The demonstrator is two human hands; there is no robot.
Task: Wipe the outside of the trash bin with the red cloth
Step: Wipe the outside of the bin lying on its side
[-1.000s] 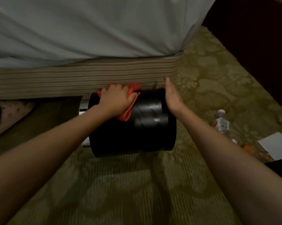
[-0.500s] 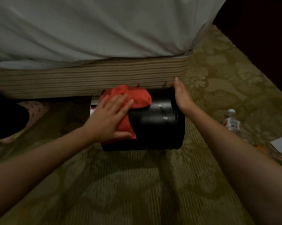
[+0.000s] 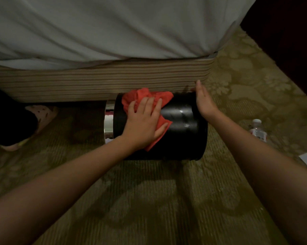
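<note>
Our left hand (image 3: 145, 119) is pressing the cloth (image 3: 145, 95) with flat fingers onto the upper side of the bin (image 3: 182, 138), while our right hand (image 3: 204, 101), fingers straight, is bracing the bin's right end. The bin is lying on its side at the carpet's (image 3: 149, 200) far edge, against the bed base (image 3: 96, 80). We are judging the wipe as partway: the top is shining, perhaps wiped, though the light is dim, and the underside and far side are waiting. A bottle (image 3: 257, 130) is lying toward the right edge, a slipper (image 3: 43, 114) toward the left.
</note>
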